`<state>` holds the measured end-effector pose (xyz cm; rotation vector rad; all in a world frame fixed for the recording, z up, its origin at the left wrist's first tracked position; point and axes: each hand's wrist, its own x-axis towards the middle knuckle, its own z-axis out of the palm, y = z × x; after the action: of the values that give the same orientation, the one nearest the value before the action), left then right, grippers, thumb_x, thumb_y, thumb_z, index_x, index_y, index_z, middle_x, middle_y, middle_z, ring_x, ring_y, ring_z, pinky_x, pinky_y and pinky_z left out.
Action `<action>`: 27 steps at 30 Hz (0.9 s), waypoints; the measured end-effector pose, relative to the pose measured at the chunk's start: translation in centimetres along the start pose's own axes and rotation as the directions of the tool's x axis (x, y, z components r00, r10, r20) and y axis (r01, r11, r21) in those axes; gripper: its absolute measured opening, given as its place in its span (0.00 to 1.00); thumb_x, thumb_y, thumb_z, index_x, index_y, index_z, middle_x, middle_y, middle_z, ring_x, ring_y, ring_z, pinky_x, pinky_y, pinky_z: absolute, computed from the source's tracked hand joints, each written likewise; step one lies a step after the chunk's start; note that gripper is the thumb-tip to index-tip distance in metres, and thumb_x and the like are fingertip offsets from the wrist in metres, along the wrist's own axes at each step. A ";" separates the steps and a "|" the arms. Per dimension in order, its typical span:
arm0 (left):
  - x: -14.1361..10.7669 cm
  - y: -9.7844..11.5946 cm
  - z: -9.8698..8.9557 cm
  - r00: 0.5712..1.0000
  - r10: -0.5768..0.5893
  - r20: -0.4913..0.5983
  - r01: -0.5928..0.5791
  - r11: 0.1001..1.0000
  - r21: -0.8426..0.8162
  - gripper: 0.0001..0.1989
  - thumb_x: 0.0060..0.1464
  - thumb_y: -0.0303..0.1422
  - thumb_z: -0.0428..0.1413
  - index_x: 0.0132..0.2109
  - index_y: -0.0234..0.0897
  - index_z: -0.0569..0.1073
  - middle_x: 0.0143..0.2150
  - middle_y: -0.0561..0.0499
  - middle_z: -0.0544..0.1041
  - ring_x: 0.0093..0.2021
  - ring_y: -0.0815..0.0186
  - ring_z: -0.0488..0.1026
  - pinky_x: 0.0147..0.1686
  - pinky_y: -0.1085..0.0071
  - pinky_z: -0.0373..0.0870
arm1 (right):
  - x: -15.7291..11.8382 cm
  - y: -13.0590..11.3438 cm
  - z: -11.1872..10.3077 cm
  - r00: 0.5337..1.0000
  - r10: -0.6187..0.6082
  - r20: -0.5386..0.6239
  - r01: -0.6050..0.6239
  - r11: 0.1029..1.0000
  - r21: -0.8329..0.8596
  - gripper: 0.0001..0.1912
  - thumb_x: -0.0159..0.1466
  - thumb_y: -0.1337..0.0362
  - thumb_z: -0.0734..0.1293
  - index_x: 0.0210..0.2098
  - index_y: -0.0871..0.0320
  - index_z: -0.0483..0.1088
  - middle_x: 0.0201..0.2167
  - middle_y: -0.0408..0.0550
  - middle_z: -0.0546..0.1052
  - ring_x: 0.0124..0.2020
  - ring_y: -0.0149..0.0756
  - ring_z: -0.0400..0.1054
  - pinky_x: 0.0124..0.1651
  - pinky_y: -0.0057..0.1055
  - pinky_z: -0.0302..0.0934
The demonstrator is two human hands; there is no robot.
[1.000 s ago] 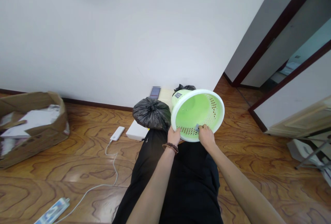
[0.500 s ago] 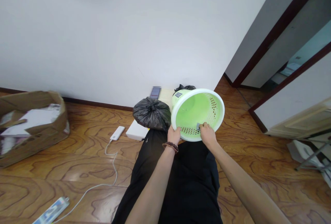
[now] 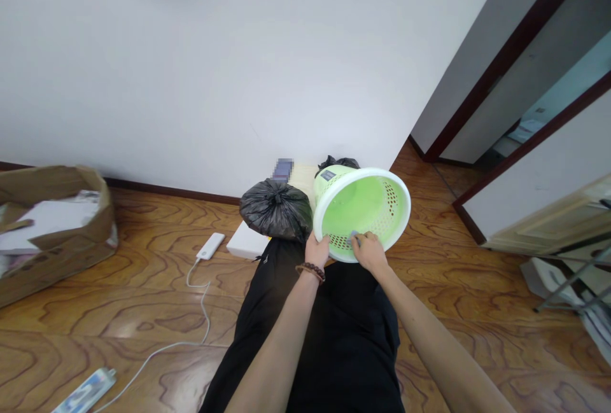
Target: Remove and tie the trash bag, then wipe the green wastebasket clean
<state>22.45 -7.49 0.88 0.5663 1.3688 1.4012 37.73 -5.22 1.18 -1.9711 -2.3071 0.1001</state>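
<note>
Wall [image 3: 238, 69] is standing beyond the fingers of both left hand [image 3: 317, 250] and right hand [image 3: 367, 249]. Wood floor [image 3: 453, 273] is spreading to either side, the wider run opening right of the right fingers toward a doorway [image 3: 515, 95]. Black trousers [image 3: 351, 336] are sitting just under the wrists, so room below is looking tight. Cardboard box [image 3: 81, 244], holding papers, is sitting well left of the left fingers.

Light green basket [image 3: 356, 206] is tilting, mouth facing back at the wearer. Left fingers are gripping its white rim at the near-left edge; right fingers are reaching over the near edge to the perforated band inside. Tied black bag [image 3: 277, 209] is lying just beyond and left of the left fingers, crowding the basket's left side. Second black bag [image 3: 344, 162] is poking out behind the basket. White box [image 3: 248, 241] is lying left of the left fingers, partly hidden by the tied bag. Power strip [image 3: 86, 391] is lying far left and nearer; markings unreadable.

Dark label [image 3: 328, 175] is showing on the basket's outside, beyond the left fingers; text too small to read. Right fingers are pinching a small gray piece [image 3: 352, 237] inside the basket; can't tell material.
</note>
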 end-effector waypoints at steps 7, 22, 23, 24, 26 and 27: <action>0.3 -0.6 -0.3 0.999 0.024 -0.025 -0.023 0.999 0.030 0.13 0.45 0.24 0.55 0.41 0.35 0.72 0.36 0.47 0.77 0.37 0.64 0.75 0.38 0.66 0.72 | -0.7 -1.7 0.7 0.994 -0.102 0.034 0.102 0.995 0.003 0.15 0.64 0.61 0.58 0.48 0.56 0.67 0.42 0.51 0.68 0.43 0.36 0.62 0.47 0.28 0.51; -0.7 0.8 0.1 0.997 -0.080 -0.019 0.080 0.997 -0.016 0.16 0.45 0.24 0.55 0.44 0.35 0.71 0.36 0.46 0.77 0.34 0.63 0.75 0.34 0.66 0.72 | 0.7 0.6 0.6 0.996 -0.084 0.039 0.086 0.995 -0.051 0.15 0.65 0.68 0.54 0.47 0.62 0.66 0.40 0.54 0.71 0.42 0.38 0.62 0.46 0.31 0.50; -0.6 0.6 0.0 0.998 -0.049 -0.029 0.049 0.999 0.016 0.15 0.44 0.24 0.56 0.43 0.35 0.72 0.34 0.47 0.77 0.35 0.63 0.75 0.35 0.67 0.72 | 0.5 0.0 1.1 0.993 -0.103 0.059 0.103 0.995 0.006 0.16 0.65 0.67 0.54 0.49 0.61 0.65 0.40 0.53 0.71 0.41 0.37 0.62 0.46 0.30 0.50; -0.5 0.4 -0.1 0.999 -0.020 -0.035 0.022 0.999 0.045 0.15 0.44 0.24 0.56 0.43 0.35 0.73 0.34 0.47 0.77 0.36 0.62 0.75 0.35 0.68 0.72 | 0.2 -0.5 1.4 0.990 -0.126 0.069 0.123 0.991 0.055 0.16 0.66 0.67 0.54 0.50 0.60 0.65 0.40 0.52 0.70 0.41 0.36 0.62 0.47 0.29 0.50; -0.3 0.1 -0.2 0.999 0.017 -0.034 -0.014 0.997 0.080 0.15 0.43 0.24 0.57 0.42 0.35 0.73 0.33 0.48 0.77 0.37 0.62 0.75 0.35 0.69 0.72 | -0.3 -1.3 1.9 0.982 -0.174 0.077 0.164 0.979 0.118 0.17 0.66 0.67 0.54 0.51 0.58 0.64 0.42 0.51 0.70 0.42 0.35 0.62 0.48 0.28 0.49; -0.3 0.0 -0.2 0.999 0.024 -0.031 -0.021 0.996 0.086 0.15 0.43 0.24 0.56 0.42 0.35 0.74 0.33 0.49 0.77 0.37 0.62 0.75 0.35 0.69 0.72 | -0.4 -1.4 1.9 0.979 -0.190 0.079 0.180 0.976 0.126 0.17 0.65 0.67 0.54 0.52 0.57 0.64 0.42 0.51 0.69 0.43 0.35 0.62 0.48 0.27 0.49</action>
<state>22.39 -7.83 0.93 0.6196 1.4582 1.3802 36.22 -5.80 -0.57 -1.7208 -2.4655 0.3088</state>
